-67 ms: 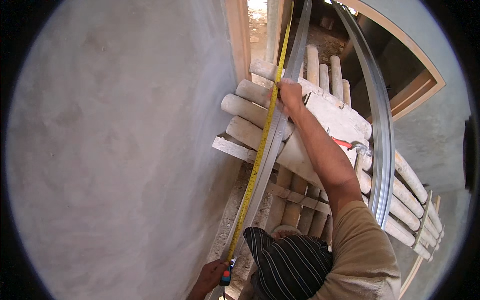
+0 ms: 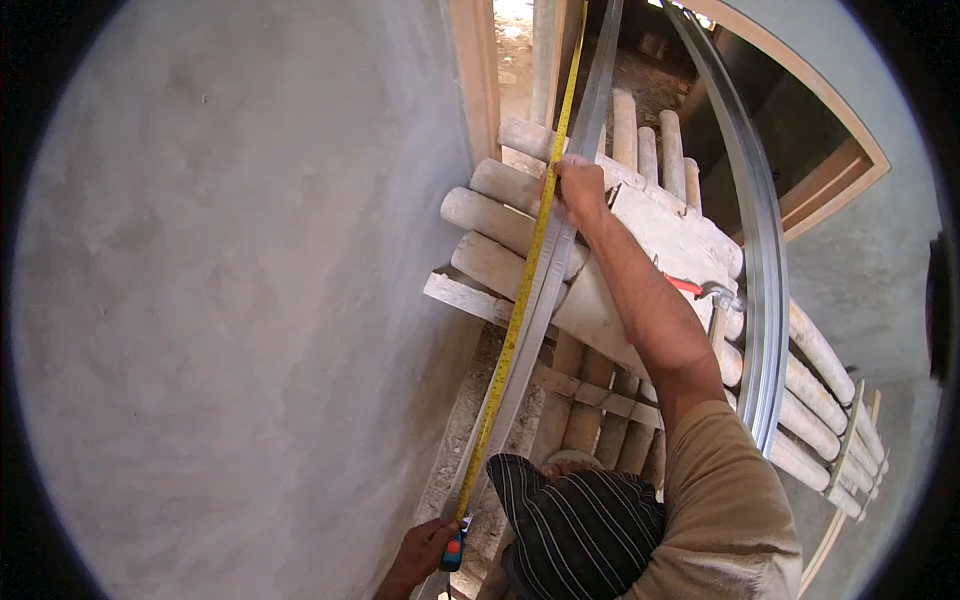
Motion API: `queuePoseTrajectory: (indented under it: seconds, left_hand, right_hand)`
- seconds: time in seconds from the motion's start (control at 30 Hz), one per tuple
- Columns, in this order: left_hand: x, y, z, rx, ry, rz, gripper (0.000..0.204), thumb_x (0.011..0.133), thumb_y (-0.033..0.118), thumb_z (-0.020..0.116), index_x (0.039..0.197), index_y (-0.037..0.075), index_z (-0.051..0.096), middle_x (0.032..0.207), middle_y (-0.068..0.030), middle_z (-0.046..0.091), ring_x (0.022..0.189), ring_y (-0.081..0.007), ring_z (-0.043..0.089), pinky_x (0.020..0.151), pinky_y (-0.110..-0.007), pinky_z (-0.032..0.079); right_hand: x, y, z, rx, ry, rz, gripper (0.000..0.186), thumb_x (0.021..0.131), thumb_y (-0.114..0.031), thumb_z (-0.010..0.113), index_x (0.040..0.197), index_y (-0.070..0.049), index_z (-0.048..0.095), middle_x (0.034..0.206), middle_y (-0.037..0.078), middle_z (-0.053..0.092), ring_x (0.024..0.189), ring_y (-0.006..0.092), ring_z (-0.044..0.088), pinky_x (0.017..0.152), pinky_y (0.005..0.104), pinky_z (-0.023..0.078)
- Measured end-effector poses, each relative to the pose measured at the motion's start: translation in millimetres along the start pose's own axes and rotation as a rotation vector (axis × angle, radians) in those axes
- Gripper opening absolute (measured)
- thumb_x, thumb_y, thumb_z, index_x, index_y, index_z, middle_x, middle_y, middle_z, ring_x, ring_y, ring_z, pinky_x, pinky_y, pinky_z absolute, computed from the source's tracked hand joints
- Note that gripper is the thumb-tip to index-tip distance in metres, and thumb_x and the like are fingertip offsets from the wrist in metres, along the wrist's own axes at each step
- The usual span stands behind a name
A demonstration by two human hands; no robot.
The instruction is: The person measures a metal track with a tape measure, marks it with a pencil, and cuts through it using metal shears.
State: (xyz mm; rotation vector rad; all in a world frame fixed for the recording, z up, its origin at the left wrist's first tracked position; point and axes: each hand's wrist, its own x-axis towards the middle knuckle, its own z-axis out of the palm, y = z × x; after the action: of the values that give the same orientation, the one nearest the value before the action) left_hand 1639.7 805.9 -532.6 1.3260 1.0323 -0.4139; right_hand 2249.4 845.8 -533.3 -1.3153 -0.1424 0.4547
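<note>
A long grey metal strip (image 2: 548, 285) runs from the top of the view down to the lower middle, beside a plastered wall. A yellow measuring tape (image 2: 520, 310) lies stretched along it. My right hand (image 2: 578, 190) grips the strip and pins the tape blade against it, up near the round wooden poles. My left hand (image 2: 420, 555) is at the bottom edge, closed on the blue and red tape case (image 2: 455, 548) at the strip's lower end.
A grey plastered wall (image 2: 230, 300) fills the left. A platform of round wooden poles (image 2: 500, 225) lies below. A second curved metal strip (image 2: 765, 260) stands on the right near a wooden door frame (image 2: 840, 170). Dark striped cloth (image 2: 580, 530) sits at the bottom.
</note>
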Motion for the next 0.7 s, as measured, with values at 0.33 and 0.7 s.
queuePoseTrajectory:
  seconds: [0.33, 0.7]
  left_hand:
    - [13, 16, 8, 0.071, -0.02, 0.106, 0.034, 0.101, 0.029, 0.059, 0.114, 0.0, 0.072, 0.094, -0.0074, 0.072, 0.088, -0.0122, 0.064, 0.08, -0.029, 0.051]
    - [30, 8, 9, 0.053, -0.022, 0.073, 0.033, 0.1, 0.029, 0.06, 0.11, -0.001, 0.072, 0.088, -0.0058, 0.069, 0.084, -0.0121, 0.063, 0.078, -0.029, 0.051]
  right_hand:
    - [8, -13, -9, -0.065, 0.05, -0.042, 0.015, 0.089, 0.0, 0.053, 0.078, 0.001, 0.061, 0.068, 0.014, 0.064, 0.054, 0.0234, 0.065, 0.047, 0.0356, 0.049]
    - [12, -24, -14, -0.093, 0.034, -0.023, 0.013, 0.098, -0.006, 0.051, 0.099, 0.0, 0.062, 0.08, 0.013, 0.068, 0.062, 0.0216, 0.067, 0.056, 0.0323, 0.055]
